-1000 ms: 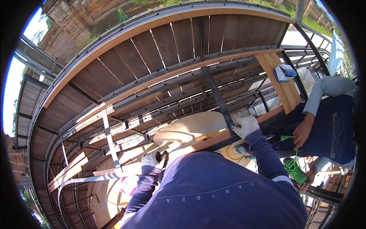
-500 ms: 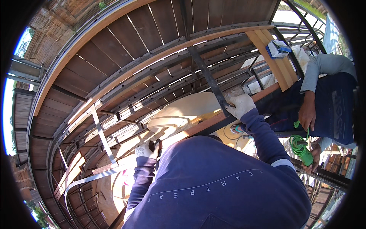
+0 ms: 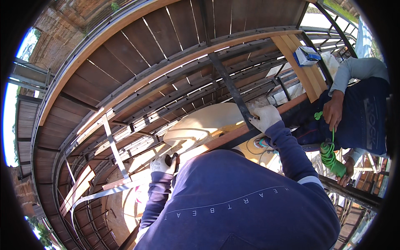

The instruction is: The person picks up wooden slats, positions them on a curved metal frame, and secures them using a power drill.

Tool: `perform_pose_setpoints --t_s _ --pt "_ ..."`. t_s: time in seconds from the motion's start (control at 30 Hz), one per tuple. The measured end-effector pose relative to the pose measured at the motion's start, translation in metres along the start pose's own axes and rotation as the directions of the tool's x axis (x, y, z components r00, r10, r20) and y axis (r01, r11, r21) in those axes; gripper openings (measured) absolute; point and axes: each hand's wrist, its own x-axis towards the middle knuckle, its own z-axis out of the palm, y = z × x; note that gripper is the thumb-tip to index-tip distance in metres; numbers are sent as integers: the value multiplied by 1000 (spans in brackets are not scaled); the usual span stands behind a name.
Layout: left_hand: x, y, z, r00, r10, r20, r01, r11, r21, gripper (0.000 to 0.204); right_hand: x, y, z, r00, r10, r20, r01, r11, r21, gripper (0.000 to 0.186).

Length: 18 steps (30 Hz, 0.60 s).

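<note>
Rail [image 3: 228, 137] runs between your left grip [image 3: 162, 164] and right grip [image 3: 266, 119], post [image 3: 229, 81] beside the latter; whether either pinches anything, I can't tell.

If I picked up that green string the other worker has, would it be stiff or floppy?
Probably floppy: the green string curls in loose loops around its green holder. It's likely quite light, since the string looks thin and one co-worker's hand supports the holder. The holder looks rounded, so it might roll if laid on its side.
</note>
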Motion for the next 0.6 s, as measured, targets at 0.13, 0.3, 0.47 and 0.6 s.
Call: perform_pose_setpoints --t_s 0.13,0.3,0.47,0.6 --pt "-1 -1 1 999 20 -26 -20 1000 -12 43 0 -1 0 1000 8 -6 -8 1000 22 37" --pt "0 1 -2 1000 -7 19 8 1000 -26 43 -2 0 1 999 2 -36 -2 1000 8 37" --pt "0 9 -10 999 -20 37 21 999 -28 42 -1 1 1 1000 7 -4 -7 1000 -1 37" --pt "-1 9 -10 1000 -10 22 11 998 -65 42 0 -1 0 1000 17 6 -17 1000 11 37"
